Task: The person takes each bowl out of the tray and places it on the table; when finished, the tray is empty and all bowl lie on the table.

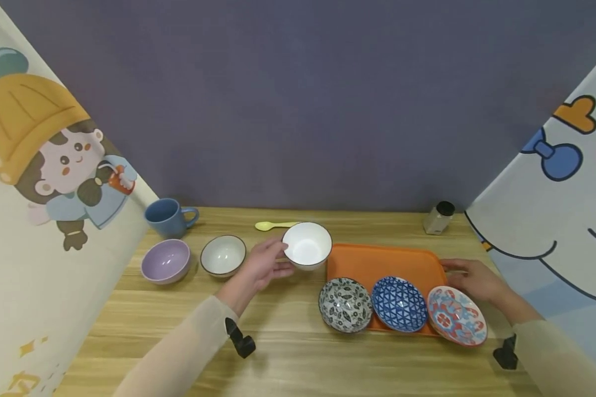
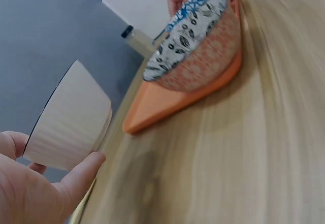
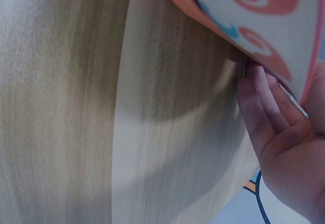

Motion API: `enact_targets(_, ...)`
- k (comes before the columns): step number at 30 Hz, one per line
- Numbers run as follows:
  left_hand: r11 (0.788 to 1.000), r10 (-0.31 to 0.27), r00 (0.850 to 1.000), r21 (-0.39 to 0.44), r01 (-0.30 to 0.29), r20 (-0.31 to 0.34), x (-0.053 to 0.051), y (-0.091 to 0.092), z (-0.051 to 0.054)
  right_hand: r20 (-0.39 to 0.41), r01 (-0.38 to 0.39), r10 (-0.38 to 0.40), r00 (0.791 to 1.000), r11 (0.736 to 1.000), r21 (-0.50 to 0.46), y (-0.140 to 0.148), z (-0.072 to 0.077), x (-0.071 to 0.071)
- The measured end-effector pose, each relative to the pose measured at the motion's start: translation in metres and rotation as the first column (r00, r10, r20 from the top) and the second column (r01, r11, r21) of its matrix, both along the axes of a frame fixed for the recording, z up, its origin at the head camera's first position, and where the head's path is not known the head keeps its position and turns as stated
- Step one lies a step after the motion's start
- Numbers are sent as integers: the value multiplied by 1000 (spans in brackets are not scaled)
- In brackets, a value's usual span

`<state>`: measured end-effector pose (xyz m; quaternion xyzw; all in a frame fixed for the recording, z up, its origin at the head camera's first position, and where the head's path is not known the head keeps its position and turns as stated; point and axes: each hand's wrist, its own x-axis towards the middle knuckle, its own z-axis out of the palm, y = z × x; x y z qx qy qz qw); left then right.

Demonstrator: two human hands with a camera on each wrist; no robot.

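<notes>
My left hand (image 1: 264, 266) grips a white bowl (image 1: 308, 245) with a dark rim, thumb and fingers at its side; in the left wrist view the bowl (image 2: 71, 117) is held above the table. At the right edge of an orange tray (image 1: 382, 259), my right hand (image 1: 477, 280) rests with loosely bent fingers; its fingertips are partly hidden behind a bowl in the right wrist view. Along the tray's front stand a black-and-white leaf-patterned bowl (image 1: 345, 305), a blue triangle-patterned bowl (image 1: 399, 304) and a red-and-blue patterned bowl (image 1: 457, 315).
To the left are a lilac bowl (image 1: 166, 261), a second white bowl (image 1: 223, 256) with a dark rim, and a blue mug (image 1: 170, 218). A yellow spoon (image 1: 273, 225) lies at the back. A black-capped jar (image 1: 439, 218) stands behind the tray, near the right wall panel.
</notes>
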<state>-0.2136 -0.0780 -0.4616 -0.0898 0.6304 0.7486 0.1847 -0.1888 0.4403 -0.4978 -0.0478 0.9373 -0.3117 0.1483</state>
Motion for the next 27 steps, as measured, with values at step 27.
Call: enact_targets(27,966,258,966,21,-259,26,24,-21,-49,16,7,-6,1000,1000,-29,2,-2,1)
